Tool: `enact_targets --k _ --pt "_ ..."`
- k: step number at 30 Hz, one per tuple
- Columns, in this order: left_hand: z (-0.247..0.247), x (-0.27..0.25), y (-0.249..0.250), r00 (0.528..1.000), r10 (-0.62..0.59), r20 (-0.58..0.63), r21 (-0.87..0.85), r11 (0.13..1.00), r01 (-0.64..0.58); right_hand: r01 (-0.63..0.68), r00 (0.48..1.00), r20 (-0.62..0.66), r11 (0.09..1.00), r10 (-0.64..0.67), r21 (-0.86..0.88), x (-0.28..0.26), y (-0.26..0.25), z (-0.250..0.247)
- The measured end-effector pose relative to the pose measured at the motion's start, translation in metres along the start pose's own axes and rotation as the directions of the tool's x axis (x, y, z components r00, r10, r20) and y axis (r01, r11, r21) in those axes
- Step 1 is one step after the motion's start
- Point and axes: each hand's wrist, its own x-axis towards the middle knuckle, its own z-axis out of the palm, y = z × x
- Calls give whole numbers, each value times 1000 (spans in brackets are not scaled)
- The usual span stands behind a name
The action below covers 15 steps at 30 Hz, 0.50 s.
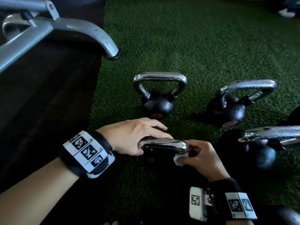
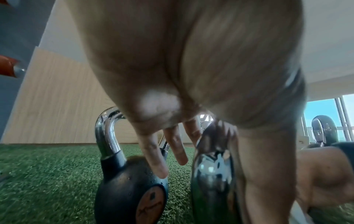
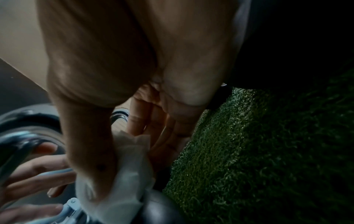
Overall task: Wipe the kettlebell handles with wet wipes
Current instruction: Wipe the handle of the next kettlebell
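On the green turf, the nearest kettlebell shows its chrome handle [image 1: 163, 143] between my hands; the black body is mostly hidden below. My left hand [image 1: 134, 137] holds the handle's left end, fingers over the far side and thumb on the near side. The left wrist view shows the same handle [image 2: 212, 174] with my fingers [image 2: 153, 156] hanging past it. My right hand [image 1: 201, 158] grips a crumpled white wet wipe [image 1: 180, 159] against the handle's right corner. In the right wrist view the wipe [image 3: 130, 174] is bunched between thumb and fingers.
Three more black kettlebells stand on the turf [image 1: 178, 38]: one straight ahead [image 1: 156, 104], one to the right [image 1: 230, 109], one at the right edge [image 1: 259, 153]. A grey metal bench leg [image 1: 90, 31] and dark floor mat [image 1: 48, 95] lie left.
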Motion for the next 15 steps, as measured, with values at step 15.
enact_targets --k 15 --pt "-19 -19 -49 927 -371 -48 -578 768 278 22 978 -200 982 -61 -189 6 -75 -48"
